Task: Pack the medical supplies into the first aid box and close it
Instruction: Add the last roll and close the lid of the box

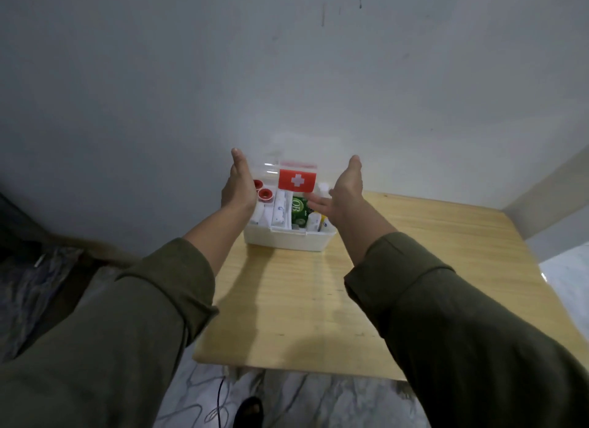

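The white first aid box [288,241] stands open at the far edge of the wooden table [318,300]. Its clear lid [297,179], with a red label and white cross, stands raised and blurred over the back of the box. My left hand [239,185] is against the lid's left end, thumb up, its fingers hidden behind it. My right hand [345,193] hovers at the box's right side, fingers spread and holding nothing. Inside lie red tape rolls [264,194], white packets [280,212], a green carton [299,213] and small tubes [315,222].
A grey wall rises directly behind the box. The table's near edge is at the bottom, with a marbled floor, a thin cable [220,405] and a dark shoe [250,411] below it. Dark bundled fabric [38,284] lies to the left.
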